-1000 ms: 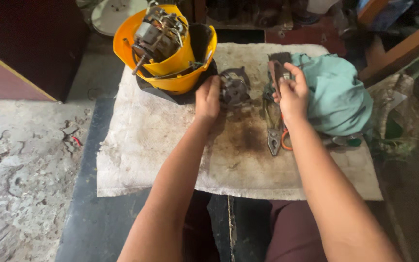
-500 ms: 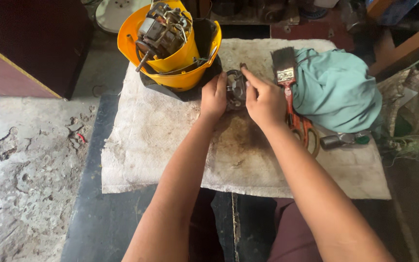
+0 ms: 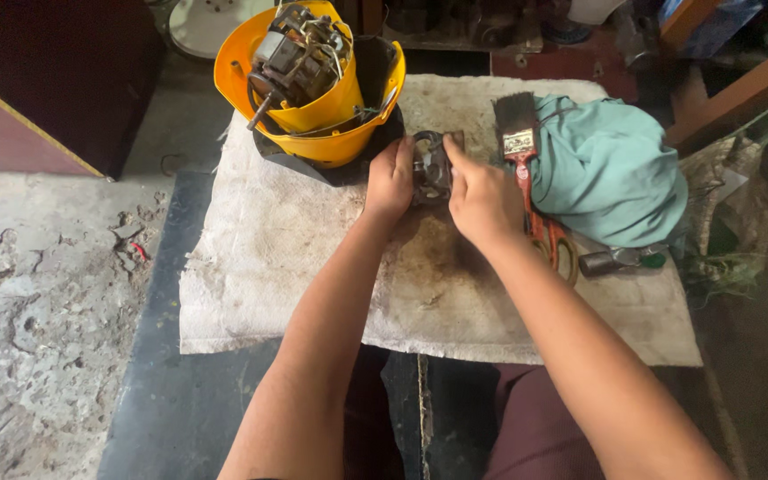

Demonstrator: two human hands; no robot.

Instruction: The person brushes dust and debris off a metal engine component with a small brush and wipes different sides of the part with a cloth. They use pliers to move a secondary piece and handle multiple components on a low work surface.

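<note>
Both of my hands hold a small dark metal motor part (image 3: 431,166) above a stained white cloth (image 3: 295,258). My left hand (image 3: 390,179) grips its left side. On the part's right side, my right hand (image 3: 479,196) closes with the thumb on top. Just behind my left hand, a yellow plastic housing (image 3: 331,116) holds a motor with wires (image 3: 300,49). A paintbrush (image 3: 517,133) lies right of my right hand, its bristles pointing away from me.
A teal cloth bundle (image 3: 611,169) lies on the right, with orange-handled scissors (image 3: 555,244) and a dark tool (image 3: 620,259) by it. A dark cabinet (image 3: 46,80) stands at the left. Cracked concrete floor (image 3: 37,311) lies left of the cloth. Wooden boards (image 3: 740,80) are at back right.
My right hand has left the brush and scissors area and come left onto the motor part. My left hand stayed on the part. The view shifted slightly.
</note>
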